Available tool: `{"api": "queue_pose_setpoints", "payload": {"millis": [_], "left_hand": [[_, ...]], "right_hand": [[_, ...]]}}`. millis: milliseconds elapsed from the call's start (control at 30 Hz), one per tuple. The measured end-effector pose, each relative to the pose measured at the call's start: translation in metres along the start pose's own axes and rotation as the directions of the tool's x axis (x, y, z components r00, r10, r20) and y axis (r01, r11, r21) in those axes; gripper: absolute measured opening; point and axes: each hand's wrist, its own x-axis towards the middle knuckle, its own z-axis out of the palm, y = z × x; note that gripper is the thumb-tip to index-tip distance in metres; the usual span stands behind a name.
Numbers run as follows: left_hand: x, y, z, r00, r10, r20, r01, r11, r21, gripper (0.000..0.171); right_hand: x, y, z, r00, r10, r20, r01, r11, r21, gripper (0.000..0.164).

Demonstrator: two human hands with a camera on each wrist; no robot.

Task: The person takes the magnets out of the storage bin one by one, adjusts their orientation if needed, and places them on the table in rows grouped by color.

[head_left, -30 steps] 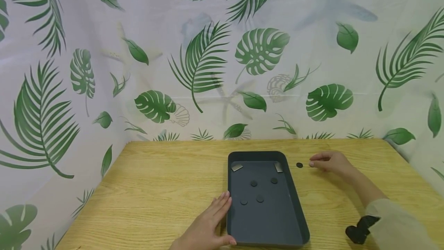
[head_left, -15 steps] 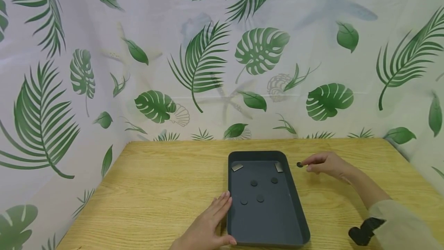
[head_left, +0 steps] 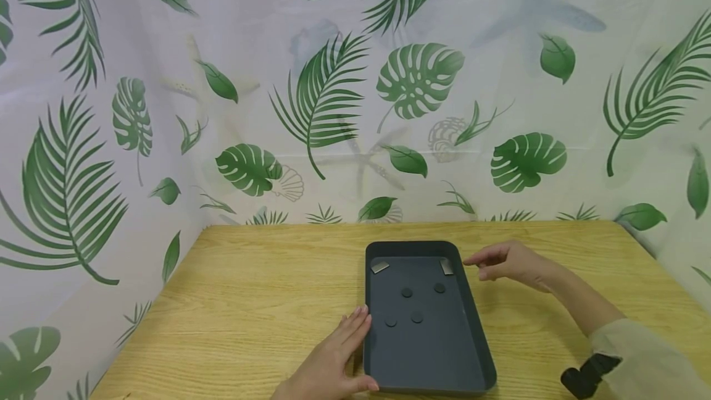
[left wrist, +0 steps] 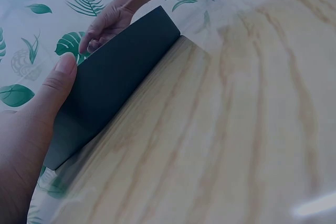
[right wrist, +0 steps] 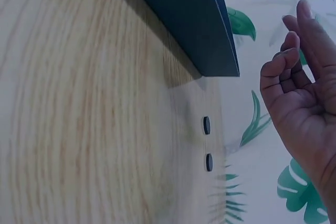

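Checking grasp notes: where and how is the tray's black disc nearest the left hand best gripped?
Probably by its rim, pinched at opposite points from above: the black disc lies flat in the tray, offering only a low edge, and raised walls hinder a sideways approach.

The left hand (left wrist: 29, 124) rests its thumb against the dark tray (left wrist: 113, 72), with the right hand (left wrist: 111, 22) beyond the rim.

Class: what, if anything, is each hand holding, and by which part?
The left hand steadies the dark tray at its left side; whether the right hand pinches anything cannot be told.
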Motion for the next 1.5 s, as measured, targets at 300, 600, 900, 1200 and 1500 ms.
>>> {"api": "queue_pose_setpoints", "payload": {"millis": [300, 600, 900, 1200, 1500], "left_hand": [[0.0, 0.0, 0.0, 1.0, 0.003, -0.002, -0.003, 1.0, 0.003, 0.095], [0.0, 0.0, 0.0, 1.0, 0.011, -0.007, -0.011, 1.0, 0.002, 0.095], [0.001, -0.001, 0.0, 1.0, 0.011, -0.004, -0.011, 1.0, 0.006, 0.095], [0.001, 0.0, 0.0, 1.0, -0.002, 0.014, 0.002, 1.0, 0.006, 0.095], [0.0, -0.001, 0.0, 1.0, -0.02, 0.015, 0.019, 1.0, 0.018, 0.095]], "right_hand": [[0.009, -0.012, 0.015, 0.995, -0.047, 0.09, 0.041, 0.997, 0.06, 0.036], [0.016, -0.019, 0.03, 0.989, -0.095, 0.115, 0.087, 0.994, 0.073, 0.03], [0.024, -0.019, 0.049, 0.99, -0.097, 0.105, 0.093, 0.995, 0.044, 0.04], [0.031, -0.014, 0.064, 0.984, -0.107, 0.14, 0.105, 0.994, 0.019, 0.046], [0.041, -0.009, 0.079, 0.983, -0.139, 0.123, 0.149, 0.986, -0.075, 0.048]]}}
